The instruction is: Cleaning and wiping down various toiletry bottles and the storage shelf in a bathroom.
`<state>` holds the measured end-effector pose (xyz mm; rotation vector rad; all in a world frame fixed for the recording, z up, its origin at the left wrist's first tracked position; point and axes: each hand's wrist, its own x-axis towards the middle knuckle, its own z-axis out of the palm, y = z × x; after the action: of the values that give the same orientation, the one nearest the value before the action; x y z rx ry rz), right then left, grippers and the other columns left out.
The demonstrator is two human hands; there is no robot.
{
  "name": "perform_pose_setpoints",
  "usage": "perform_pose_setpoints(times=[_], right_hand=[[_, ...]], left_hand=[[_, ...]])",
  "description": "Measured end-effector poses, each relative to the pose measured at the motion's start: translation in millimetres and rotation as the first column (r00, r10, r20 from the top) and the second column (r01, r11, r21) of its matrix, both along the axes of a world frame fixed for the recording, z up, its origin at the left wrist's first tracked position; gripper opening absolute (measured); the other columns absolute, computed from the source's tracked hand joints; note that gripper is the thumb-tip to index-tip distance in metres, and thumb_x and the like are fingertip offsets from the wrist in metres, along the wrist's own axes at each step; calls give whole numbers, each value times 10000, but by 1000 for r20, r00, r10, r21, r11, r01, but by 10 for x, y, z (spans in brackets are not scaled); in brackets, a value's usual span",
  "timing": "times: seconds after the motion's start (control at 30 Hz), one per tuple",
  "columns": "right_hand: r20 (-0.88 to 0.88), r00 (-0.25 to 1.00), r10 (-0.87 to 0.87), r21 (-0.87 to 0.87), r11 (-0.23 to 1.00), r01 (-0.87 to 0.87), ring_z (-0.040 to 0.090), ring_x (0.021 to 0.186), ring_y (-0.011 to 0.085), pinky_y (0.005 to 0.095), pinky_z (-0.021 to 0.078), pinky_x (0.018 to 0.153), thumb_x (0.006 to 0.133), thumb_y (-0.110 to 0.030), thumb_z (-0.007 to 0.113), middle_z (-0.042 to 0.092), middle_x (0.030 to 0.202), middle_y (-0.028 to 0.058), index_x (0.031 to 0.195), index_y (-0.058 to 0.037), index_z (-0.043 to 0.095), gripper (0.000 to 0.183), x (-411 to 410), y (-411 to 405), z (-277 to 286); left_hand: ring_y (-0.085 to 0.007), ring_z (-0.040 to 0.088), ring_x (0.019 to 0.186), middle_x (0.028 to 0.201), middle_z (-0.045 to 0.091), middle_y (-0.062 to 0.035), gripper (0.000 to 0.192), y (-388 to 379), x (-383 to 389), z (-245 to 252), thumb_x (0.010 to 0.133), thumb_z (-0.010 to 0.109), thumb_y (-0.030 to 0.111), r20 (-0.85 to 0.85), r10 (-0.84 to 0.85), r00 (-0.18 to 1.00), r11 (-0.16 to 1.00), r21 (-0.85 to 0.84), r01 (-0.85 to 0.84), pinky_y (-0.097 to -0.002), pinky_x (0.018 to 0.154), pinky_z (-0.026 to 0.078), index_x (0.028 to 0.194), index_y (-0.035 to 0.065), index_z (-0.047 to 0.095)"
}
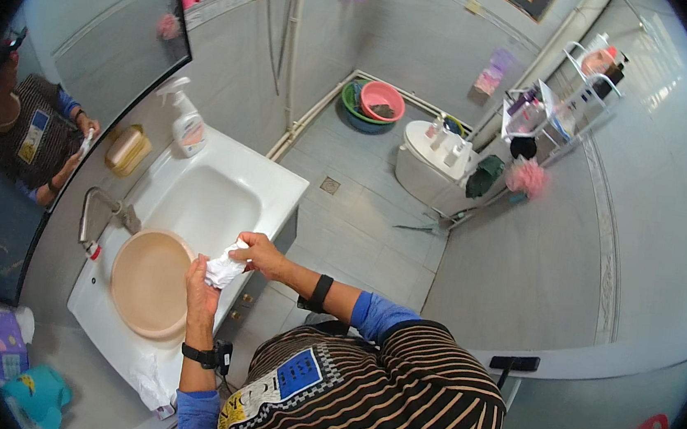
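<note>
A crumpled white tissue or thin cloth (225,269) is held between my two hands, over the front edge of the white washbasin (285,178). My left hand (202,291) supports its lower end, palm turned up. At the upper end, my right hand (263,255) pinches it between thumb and fingers. Just left of my left hand, a round beige plastic basin (148,282) sits on the washbasin. A metal faucet (88,215) stands behind the beige basin. Another crumpled white piece (151,379) lies at the washbasin's near corner.
A white spray bottle (189,128) and a yellowish soap box (128,150) are by the wall. A mirror (112,37) hangs above. On the floor stand a pink tub (383,94) and a white lidded bin (417,159). A shelf rack (561,111) with bottles is at right.
</note>
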<state>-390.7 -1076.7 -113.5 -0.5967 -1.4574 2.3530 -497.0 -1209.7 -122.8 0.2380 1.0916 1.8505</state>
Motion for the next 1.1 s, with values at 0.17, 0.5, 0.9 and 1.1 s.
perform_pose_setpoints(times=[0.17,0.5,0.9,1.1], right_hand=[[-123,992,-28,82,996,38,555,690,94,227,452,597,711,7,623,602,777,33,832,-63,505,183,382,352,33],[-86,985,-150,340,925,170,543,857,112,243,438,770,697,74,520,597,910,43,974,-21,539,294,1807,1805,248],[79,943,-324,211,930,302,499,648,57,185,405,570,772,-86,642,552,735,-14,912,-45,548,173,3308,2793,-94],[-46,741,-670,-230,729,645,543,847,133,276,453,707,772,-68,601,581,940,74,996,-58,520,238,3729,3182,-191]], left_hand=[[-97,568,667,818,603,-11,326,441,289,-107,837,582,321,-150,-458,876,879,-225,421,-207,582,446,984,30,572],[-105,563,813,894,590,-31,187,2174,1133,37,855,532,128,-134,-638,759,767,-197,610,-234,702,459,1001,12,551],[-83,552,730,825,592,-26,133,3808,2201,54,854,498,80,-338,-479,810,875,-106,472,-228,659,455,960,10,536],[-51,520,717,829,588,13,148,4207,2398,214,859,506,120,-404,-540,739,822,-64,566,-204,646,433,920,16,592]])
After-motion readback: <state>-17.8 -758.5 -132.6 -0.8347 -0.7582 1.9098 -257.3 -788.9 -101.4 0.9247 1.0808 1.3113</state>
